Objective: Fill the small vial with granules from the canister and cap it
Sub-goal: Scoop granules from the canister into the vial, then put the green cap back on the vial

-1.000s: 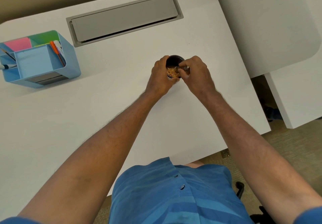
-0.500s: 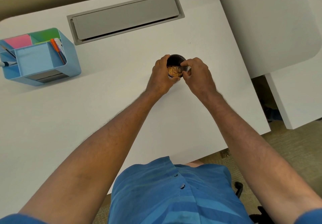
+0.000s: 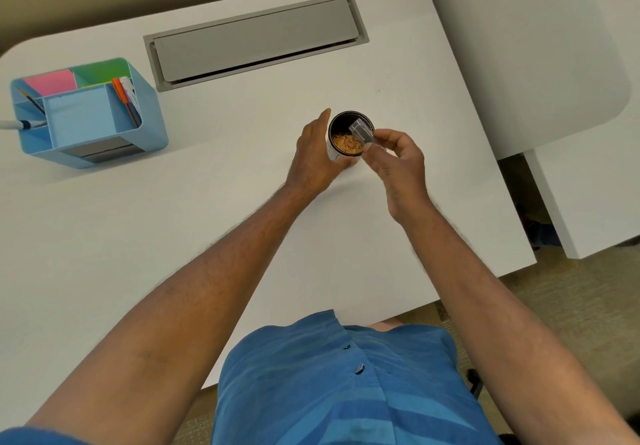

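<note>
A round dark-rimmed canister (image 3: 337,125) stands open on the white desk, with orange-tan granules (image 3: 346,144) inside. My left hand (image 3: 313,160) wraps around its left side and holds it. My right hand (image 3: 398,164) pinches a small clear vial (image 3: 362,131) by its base. The vial is tilted, its open mouth pointing up and left over the canister's right rim. It looks clear, and I cannot tell whether any granules are inside. No cap is visible.
A light blue desk organizer (image 3: 86,115) with pens and coloured notes sits at the far left. A grey cable hatch (image 3: 256,40) lies in the desk behind the canister. The desk's right edge (image 3: 498,167) borders a second white table (image 3: 540,46).
My right hand has drawn back to the right and lifted the vial out of the canister's opening; the vial now shows clearly above the rim. The left hand stays on the canister.
</note>
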A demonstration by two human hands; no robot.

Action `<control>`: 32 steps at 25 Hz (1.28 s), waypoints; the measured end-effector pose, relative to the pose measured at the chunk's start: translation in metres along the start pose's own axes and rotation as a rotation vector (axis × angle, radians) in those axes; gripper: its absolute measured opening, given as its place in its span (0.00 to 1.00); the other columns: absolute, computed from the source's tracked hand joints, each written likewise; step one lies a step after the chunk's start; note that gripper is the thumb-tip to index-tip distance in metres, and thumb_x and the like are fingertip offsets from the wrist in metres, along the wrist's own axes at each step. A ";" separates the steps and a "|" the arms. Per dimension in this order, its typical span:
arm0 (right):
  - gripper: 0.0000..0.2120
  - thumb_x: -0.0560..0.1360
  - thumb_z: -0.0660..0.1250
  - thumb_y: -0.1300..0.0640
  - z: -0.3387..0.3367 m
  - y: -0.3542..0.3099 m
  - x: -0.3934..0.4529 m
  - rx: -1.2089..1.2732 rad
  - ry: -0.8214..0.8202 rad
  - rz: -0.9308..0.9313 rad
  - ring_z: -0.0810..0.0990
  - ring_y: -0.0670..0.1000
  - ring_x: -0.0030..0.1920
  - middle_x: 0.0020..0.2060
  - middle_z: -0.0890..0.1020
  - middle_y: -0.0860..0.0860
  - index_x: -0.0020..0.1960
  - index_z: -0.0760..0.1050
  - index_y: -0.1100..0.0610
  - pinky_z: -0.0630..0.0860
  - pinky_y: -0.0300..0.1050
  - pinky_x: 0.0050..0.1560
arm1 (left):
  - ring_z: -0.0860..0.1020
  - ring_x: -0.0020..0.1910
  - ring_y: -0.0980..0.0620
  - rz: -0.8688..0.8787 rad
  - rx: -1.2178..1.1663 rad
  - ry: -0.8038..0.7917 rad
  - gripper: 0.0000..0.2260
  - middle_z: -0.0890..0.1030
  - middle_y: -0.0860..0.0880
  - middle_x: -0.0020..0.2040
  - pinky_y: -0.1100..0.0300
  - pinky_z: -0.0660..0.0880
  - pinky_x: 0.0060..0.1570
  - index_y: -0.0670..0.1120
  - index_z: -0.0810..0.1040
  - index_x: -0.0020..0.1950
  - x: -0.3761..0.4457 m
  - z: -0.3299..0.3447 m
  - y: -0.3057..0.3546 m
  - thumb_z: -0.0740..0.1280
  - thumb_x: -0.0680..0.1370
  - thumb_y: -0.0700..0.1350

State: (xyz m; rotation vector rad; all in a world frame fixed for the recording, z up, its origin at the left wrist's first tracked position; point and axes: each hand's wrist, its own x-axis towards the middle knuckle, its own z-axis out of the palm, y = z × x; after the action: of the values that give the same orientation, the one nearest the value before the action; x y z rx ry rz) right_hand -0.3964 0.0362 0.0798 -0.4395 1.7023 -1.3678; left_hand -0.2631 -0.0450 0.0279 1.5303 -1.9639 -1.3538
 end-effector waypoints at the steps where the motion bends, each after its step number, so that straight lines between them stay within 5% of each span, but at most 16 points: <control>1: 0.12 0.75 0.72 0.66 0.001 0.002 -0.006 0.117 -0.017 0.061 0.84 0.55 0.56 0.54 0.82 0.56 0.57 0.79 0.57 0.80 0.52 0.64 | 0.62 0.79 0.47 -0.004 -0.033 0.020 0.43 0.64 0.48 0.80 0.55 0.63 0.72 0.50 0.59 0.81 -0.008 -0.004 0.000 0.78 0.72 0.55; 4: 0.11 0.76 0.71 0.68 0.009 0.010 -0.023 0.406 -0.082 0.180 0.86 0.53 0.51 0.53 0.83 0.58 0.57 0.78 0.59 0.82 0.48 0.61 | 0.67 0.74 0.51 0.066 -0.119 0.119 0.28 0.71 0.53 0.73 0.48 0.72 0.71 0.52 0.73 0.73 -0.036 -0.018 0.000 0.75 0.74 0.53; 8: 0.09 0.78 0.72 0.63 0.025 0.029 -0.046 0.465 -0.163 0.264 0.86 0.50 0.55 0.52 0.87 0.53 0.56 0.79 0.55 0.81 0.46 0.57 | 0.74 0.65 0.64 0.012 -0.378 0.100 0.15 0.78 0.60 0.63 0.63 0.75 0.56 0.56 0.82 0.61 -0.070 -0.032 0.007 0.74 0.76 0.56; 13: 0.09 0.77 0.73 0.61 0.043 0.047 -0.067 0.333 -0.241 0.251 0.85 0.49 0.55 0.50 0.87 0.51 0.57 0.81 0.54 0.81 0.45 0.57 | 0.80 0.61 0.51 -0.081 -0.520 0.118 0.10 0.85 0.54 0.57 0.53 0.79 0.60 0.50 0.84 0.56 -0.085 -0.050 -0.004 0.74 0.76 0.49; 19: 0.11 0.76 0.72 0.59 0.062 0.061 -0.079 -0.087 -0.274 0.156 0.83 0.50 0.58 0.55 0.86 0.51 0.59 0.81 0.56 0.82 0.50 0.60 | 0.83 0.52 0.57 -0.146 -0.601 0.159 0.07 0.86 0.52 0.51 0.61 0.80 0.52 0.52 0.83 0.52 -0.106 -0.081 -0.036 0.75 0.75 0.47; 24: 0.17 0.77 0.70 0.60 0.090 0.096 -0.090 -0.624 -0.299 -0.109 0.81 0.49 0.55 0.63 0.78 0.48 0.64 0.77 0.50 0.77 0.41 0.53 | 0.83 0.50 0.57 -0.209 -0.531 0.216 0.08 0.85 0.51 0.50 0.57 0.82 0.54 0.52 0.81 0.53 -0.128 -0.113 -0.073 0.75 0.75 0.45; 28: 0.25 0.77 0.71 0.56 0.111 0.122 -0.084 -0.946 -0.393 -0.254 0.76 0.54 0.64 0.68 0.71 0.51 0.73 0.71 0.48 0.78 0.50 0.58 | 0.82 0.48 0.58 -0.227 -0.403 0.219 0.08 0.84 0.54 0.49 0.60 0.81 0.50 0.50 0.81 0.54 -0.150 -0.131 -0.104 0.75 0.76 0.44; 32: 0.22 0.77 0.70 0.59 0.119 0.141 -0.081 -1.006 -0.353 -0.239 0.74 0.57 0.65 0.65 0.72 0.54 0.70 0.74 0.52 0.77 0.52 0.59 | 0.81 0.47 0.59 -0.230 -0.297 0.184 0.10 0.86 0.52 0.51 0.57 0.80 0.53 0.47 0.83 0.56 -0.172 -0.143 -0.128 0.75 0.76 0.44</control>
State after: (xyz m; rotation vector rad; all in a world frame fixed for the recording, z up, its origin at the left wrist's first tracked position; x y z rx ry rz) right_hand -0.2225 0.0698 -0.0157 -1.3831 1.9616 -0.4242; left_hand -0.0196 0.0380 0.0473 1.7017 -1.4398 -1.4566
